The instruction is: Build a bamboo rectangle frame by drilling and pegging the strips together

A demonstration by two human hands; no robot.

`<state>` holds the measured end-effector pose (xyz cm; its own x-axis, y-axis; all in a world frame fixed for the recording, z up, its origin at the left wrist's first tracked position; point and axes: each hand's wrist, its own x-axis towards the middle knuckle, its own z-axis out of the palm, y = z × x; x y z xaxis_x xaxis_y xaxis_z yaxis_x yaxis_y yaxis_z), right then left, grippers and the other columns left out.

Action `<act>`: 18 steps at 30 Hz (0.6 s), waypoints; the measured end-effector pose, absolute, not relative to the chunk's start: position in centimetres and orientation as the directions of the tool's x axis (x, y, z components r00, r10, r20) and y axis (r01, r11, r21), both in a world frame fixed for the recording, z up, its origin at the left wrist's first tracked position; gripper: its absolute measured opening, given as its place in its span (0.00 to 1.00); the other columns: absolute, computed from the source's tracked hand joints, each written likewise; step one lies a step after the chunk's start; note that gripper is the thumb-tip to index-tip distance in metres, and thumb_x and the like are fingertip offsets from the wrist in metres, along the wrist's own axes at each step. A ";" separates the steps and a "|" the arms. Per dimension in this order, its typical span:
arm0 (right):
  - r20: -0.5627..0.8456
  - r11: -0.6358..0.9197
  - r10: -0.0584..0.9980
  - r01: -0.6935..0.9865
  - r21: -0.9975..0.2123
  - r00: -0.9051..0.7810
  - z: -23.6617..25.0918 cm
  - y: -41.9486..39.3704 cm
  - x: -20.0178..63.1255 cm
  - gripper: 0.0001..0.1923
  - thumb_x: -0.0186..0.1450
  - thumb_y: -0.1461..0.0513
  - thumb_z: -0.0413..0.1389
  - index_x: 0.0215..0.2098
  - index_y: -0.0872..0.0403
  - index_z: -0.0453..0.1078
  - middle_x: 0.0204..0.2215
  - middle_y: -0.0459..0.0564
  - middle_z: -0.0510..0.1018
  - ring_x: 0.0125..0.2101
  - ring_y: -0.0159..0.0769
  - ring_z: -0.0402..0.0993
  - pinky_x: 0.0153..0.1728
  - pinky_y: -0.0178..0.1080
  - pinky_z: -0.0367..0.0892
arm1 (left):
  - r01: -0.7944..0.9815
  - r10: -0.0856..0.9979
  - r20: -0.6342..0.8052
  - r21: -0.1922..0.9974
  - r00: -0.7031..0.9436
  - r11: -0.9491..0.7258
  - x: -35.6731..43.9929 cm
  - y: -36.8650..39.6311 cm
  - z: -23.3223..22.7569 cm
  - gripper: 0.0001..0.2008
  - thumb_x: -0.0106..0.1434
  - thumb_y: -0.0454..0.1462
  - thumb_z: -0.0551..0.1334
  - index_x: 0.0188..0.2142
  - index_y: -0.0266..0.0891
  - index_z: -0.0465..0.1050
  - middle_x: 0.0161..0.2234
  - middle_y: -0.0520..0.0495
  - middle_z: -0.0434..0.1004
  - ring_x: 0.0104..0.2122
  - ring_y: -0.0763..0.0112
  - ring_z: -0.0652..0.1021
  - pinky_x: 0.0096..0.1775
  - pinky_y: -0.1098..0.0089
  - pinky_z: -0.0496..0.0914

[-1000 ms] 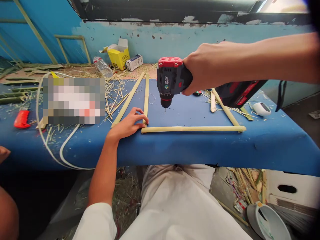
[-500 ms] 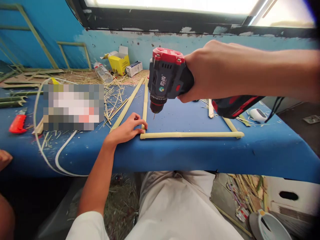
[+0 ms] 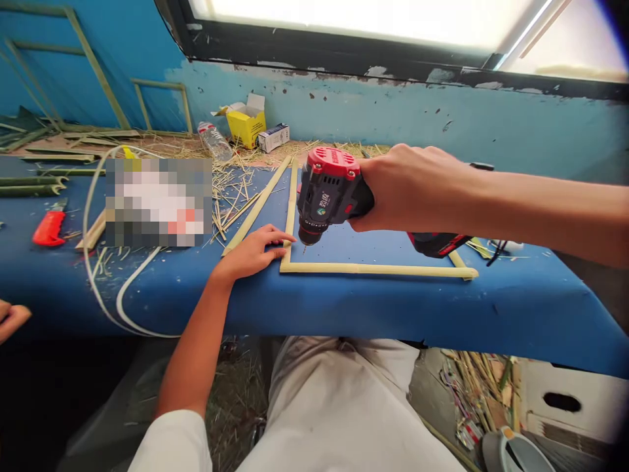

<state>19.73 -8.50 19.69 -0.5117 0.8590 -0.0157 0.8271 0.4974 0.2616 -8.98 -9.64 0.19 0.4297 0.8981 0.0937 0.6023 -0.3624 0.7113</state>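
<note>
My right hand [image 3: 413, 187] is wrapped round the grip of a red and grey cordless drill [image 3: 327, 187], its thin bit pointing down. The bit tip hovers just right of the near left corner of a bamboo frame [image 3: 378, 269] lying on the blue bench. At that corner my left hand [image 3: 253, 252] holds the left strip between thumb and fingers. The drill and my right arm cover part of the frame's far and right sides. A loose bamboo strip [image 3: 258, 206] slants away beyond my left hand.
To the left lie a red-handled tool [image 3: 49, 227], a white cable loop [image 3: 87, 249] and a blurred-out patch. A plastic bottle [image 3: 215, 141], a yellow box [image 3: 247, 124] and bamboo shavings sit by the wall. Another person's hand [image 3: 12, 320] shows at the left edge.
The drill has come down closer to the frame's near left corner. My left index finger has straightened along the strip. The view has shifted slightly.
</note>
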 end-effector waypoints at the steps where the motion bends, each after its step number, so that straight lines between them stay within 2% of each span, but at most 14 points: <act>1: -0.019 0.505 0.856 0.826 0.250 -0.517 19.5 -8.5 19.6 0.23 0.57 0.49 0.65 0.48 0.47 0.76 0.32 0.51 0.80 0.33 0.45 0.76 0.32 0.40 0.61 | 0.595 0.909 0.106 0.724 0.402 -0.348 -9.2 -9.8 0.1 0.18 0.74 0.47 0.60 0.56 0.48 0.81 0.53 0.44 0.76 0.51 0.61 0.79 0.55 0.62 0.72; 4: -0.007 0.553 0.824 0.802 0.224 -0.566 19.0 -8.3 18.9 0.23 0.57 0.50 0.65 0.50 0.46 0.76 0.32 0.51 0.80 0.33 0.45 0.77 0.31 0.40 0.59 | 0.559 0.935 0.150 0.767 0.321 -0.315 -10.0 -10.5 -0.1 0.19 0.75 0.47 0.58 0.58 0.46 0.79 0.55 0.43 0.78 0.52 0.60 0.79 0.54 0.62 0.73; 7: 0.014 0.605 0.782 0.765 0.222 -0.623 18.5 -8.0 18.1 0.23 0.57 0.51 0.64 0.50 0.46 0.76 0.31 0.50 0.80 0.31 0.45 0.76 0.28 0.40 0.56 | 0.529 0.937 0.134 0.796 0.321 -0.295 -10.4 -11.9 -0.1 0.18 0.71 0.47 0.65 0.56 0.45 0.79 0.53 0.44 0.80 0.50 0.61 0.80 0.52 0.62 0.75; 10: -0.015 0.610 0.779 0.752 0.248 -0.627 18.0 -7.8 17.2 0.21 0.57 0.51 0.64 0.47 0.46 0.77 0.30 0.51 0.81 0.32 0.45 0.76 0.29 0.39 0.55 | 0.559 0.941 0.136 0.775 0.311 -0.297 -10.4 -13.2 -0.1 0.16 0.66 0.47 0.71 0.51 0.45 0.81 0.49 0.46 0.81 0.48 0.61 0.80 0.52 0.62 0.75; 13: -0.033 0.622 0.769 0.735 0.270 -0.639 17.6 -8.0 16.6 0.21 0.58 0.51 0.63 0.48 0.47 0.78 0.32 0.52 0.82 0.34 0.46 0.77 0.30 0.40 0.56 | 0.573 0.927 0.155 0.747 0.341 -0.336 -10.2 -13.9 0.2 0.14 0.66 0.47 0.71 0.47 0.44 0.82 0.49 0.46 0.81 0.49 0.60 0.80 0.55 0.61 0.74; 18: -0.047 0.623 0.769 0.731 0.278 -0.637 17.6 -8.5 16.3 0.21 0.59 0.52 0.62 0.48 0.52 0.78 0.33 0.54 0.83 0.34 0.44 0.76 0.30 0.39 0.54 | 0.612 0.905 0.166 0.688 0.392 -0.391 -10.0 -14.0 0.1 0.21 0.62 0.50 0.75 0.51 0.45 0.83 0.59 0.44 0.78 0.58 0.55 0.77 0.63 0.57 0.71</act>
<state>16.31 -8.46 17.59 -0.6374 0.7692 -0.0466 0.7312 0.6228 0.2785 -10.00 -14.02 0.13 0.3921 0.9049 0.1657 0.6115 -0.3909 0.6879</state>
